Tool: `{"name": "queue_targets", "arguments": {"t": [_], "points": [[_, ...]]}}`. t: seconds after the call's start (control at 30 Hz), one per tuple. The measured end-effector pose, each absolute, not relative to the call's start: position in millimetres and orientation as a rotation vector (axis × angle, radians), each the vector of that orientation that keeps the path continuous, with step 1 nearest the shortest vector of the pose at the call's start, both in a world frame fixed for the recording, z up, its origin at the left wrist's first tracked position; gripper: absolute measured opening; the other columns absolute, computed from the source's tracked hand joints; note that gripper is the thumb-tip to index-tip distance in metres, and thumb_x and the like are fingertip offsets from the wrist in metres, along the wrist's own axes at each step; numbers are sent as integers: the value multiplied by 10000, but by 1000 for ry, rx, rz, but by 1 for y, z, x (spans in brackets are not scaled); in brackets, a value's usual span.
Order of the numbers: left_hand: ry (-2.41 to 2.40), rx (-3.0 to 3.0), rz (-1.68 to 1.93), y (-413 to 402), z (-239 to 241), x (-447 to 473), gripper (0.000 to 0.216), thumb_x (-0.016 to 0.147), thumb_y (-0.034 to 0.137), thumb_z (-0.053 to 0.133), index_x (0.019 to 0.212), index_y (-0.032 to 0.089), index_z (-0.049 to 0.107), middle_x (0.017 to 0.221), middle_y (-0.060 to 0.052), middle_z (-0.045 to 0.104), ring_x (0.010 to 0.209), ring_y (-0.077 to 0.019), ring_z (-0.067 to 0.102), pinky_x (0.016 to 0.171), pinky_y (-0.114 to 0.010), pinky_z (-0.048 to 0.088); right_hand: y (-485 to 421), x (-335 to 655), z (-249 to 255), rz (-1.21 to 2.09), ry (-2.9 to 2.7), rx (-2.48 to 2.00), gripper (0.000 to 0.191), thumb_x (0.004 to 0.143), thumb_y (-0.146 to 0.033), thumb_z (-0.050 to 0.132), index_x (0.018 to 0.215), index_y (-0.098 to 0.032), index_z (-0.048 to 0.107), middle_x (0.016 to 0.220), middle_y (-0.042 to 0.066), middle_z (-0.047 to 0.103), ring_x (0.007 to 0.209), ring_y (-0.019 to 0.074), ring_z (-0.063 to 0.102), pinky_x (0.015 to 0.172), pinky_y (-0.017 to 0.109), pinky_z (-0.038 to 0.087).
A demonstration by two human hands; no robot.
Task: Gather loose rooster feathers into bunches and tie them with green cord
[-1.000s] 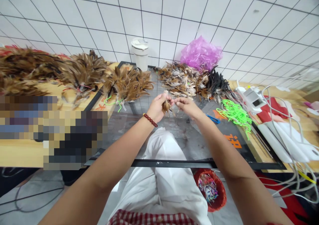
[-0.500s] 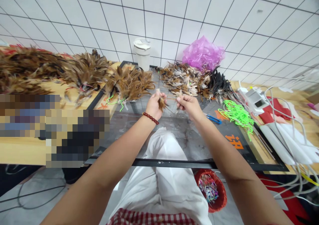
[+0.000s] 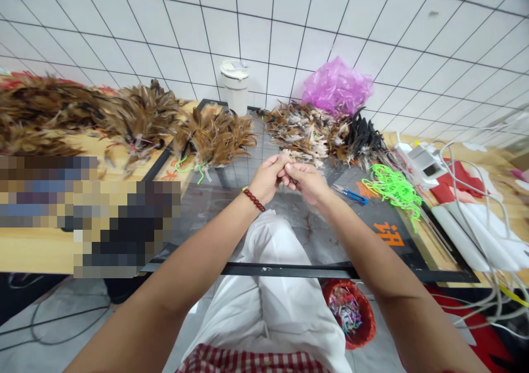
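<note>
My left hand [image 3: 270, 176], with a dark red bead bracelet [image 3: 253, 200] on its wrist, is closed. Its fingertips meet those of my right hand [image 3: 306, 179], which is pinched shut over the glass-topped panel [image 3: 264, 241]. The brown feathers my left hand held a moment ago are now mostly covered by the fingers. What the right fingers pinch is too small to make out. Just beyond the hands lies a heap of mixed brown and white feathers [image 3: 306, 133]. To the left is a brown feather bundle [image 3: 217, 133] with green ties. Blue-handled snips [image 3: 350, 194] lie right of my right hand.
Green cord [image 3: 392, 185] lies tangled at right, near a white device [image 3: 425, 163] and cables. A white cup [image 3: 235, 89] and a pink plastic bag [image 3: 338, 89] stand by the tiled wall. More feathers [image 3: 140, 114] lie left. Below is a red bin [image 3: 367, 329].
My hands have come together from a small gap, the right moving left and the left moving slightly right. The feathers in my left hand have gone out of sight behind the fingers.
</note>
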State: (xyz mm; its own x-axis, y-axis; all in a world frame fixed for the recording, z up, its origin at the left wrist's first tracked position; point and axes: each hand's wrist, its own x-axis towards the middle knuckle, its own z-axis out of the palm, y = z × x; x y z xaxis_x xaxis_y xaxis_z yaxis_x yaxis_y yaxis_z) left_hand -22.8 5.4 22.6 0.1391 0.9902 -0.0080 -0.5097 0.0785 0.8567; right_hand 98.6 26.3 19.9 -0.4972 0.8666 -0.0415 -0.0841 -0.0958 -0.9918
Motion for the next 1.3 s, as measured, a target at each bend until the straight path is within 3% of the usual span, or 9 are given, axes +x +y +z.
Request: {"name": "queue_targets", "arguments": {"t": [0.23,0.4,0.53,0.63,0.83,1.07,1.3], "points": [[716,808,1278,2,23,-21,348,784,502,625,832,164,552,409,104,395,298,-69,440,369,-198,412,23,96,22,1700,-1486,-952,474,663,-618,681,691,-146,652,550,-2,612,397,51,451,362,178,247],[865,814,1432,4,20,-17,315,815,467,594,728,177,505,502,64,482,315,-42,375,335,-191,300,20,94,22,1584,-1654,-1098,596,726,-729,521,627,-150,629,524,23,612,381,78,485,356,201,250],[1102,871,1642,15,9,-20,270,850,336,569,644,179,491,515,55,442,421,-58,391,424,-193,295,22,100,21,1086,-1894,-1187,532,735,-671,578,600,-158,623,525,4,587,434,83,492,434,213,334],[1190,1018,1647,19,4,-24,243,843,287,577,628,190,517,512,46,438,480,-89,394,492,-213,303,25,102,22,874,-1787,-1114,416,720,-588,655,718,-172,644,589,-17,582,484,85,486,476,219,374],[1226,1299,1621,9,12,-23,220,809,221,616,603,188,544,552,23,491,612,-128,453,605,-226,325,26,100,25,999,-1573,-953,361,723,-535,676,757,-177,635,628,-13,577,497,87,474,467,227,408],[1104,1281,1483,6,11,-20,250,857,325,554,662,175,508,533,49,431,485,-83,384,511,-211,329,28,101,25,1067,-1501,-900,364,722,-534,679,738,-178,604,621,-20,562,505,80,460,455,207,405],[737,981,1318,4,19,-17,314,838,404,586,671,164,473,506,88,304,401,-34,272,473,-190,370,38,111,24,1347,-1458,-746,407,704,-460,730,1020,-213,660,676,-32,572,573,82,479,544,211,427]]}}
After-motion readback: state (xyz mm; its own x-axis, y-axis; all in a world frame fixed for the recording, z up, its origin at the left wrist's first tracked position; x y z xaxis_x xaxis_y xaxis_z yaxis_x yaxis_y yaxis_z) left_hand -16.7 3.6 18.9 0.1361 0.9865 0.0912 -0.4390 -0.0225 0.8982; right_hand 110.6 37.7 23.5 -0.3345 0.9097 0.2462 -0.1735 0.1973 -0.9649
